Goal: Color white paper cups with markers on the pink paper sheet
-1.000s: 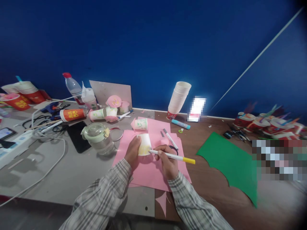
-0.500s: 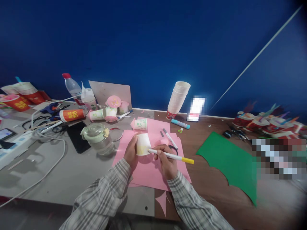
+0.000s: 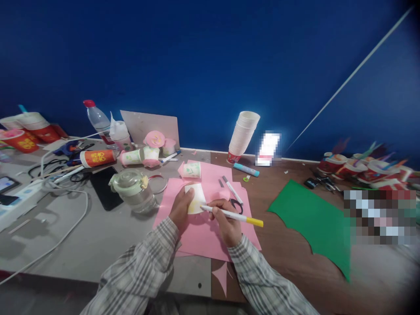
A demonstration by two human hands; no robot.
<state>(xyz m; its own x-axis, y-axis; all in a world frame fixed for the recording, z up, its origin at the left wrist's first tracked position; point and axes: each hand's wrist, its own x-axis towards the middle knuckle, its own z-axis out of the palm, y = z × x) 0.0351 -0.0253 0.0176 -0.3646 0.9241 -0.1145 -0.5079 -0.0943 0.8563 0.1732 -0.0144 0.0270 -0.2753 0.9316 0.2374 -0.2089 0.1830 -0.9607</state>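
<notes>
My left hand grips a white paper cup lying on its side on pink paper sheets. A yellow patch colours the cup's wall. My right hand holds a white marker with a yellow cap; its tip touches the cup's lower edge. Black-handled scissors lie just behind my right hand, beside another white marker.
A green sheet lies to the right. Behind stand a stack of white cups, a decorated cup, a glass jar, a black phone, a water bottle, cables and red cups.
The cup has turned slightly in my left hand, and the marker tip has slid a little along its lower edge. Both hands stay in the same place.
</notes>
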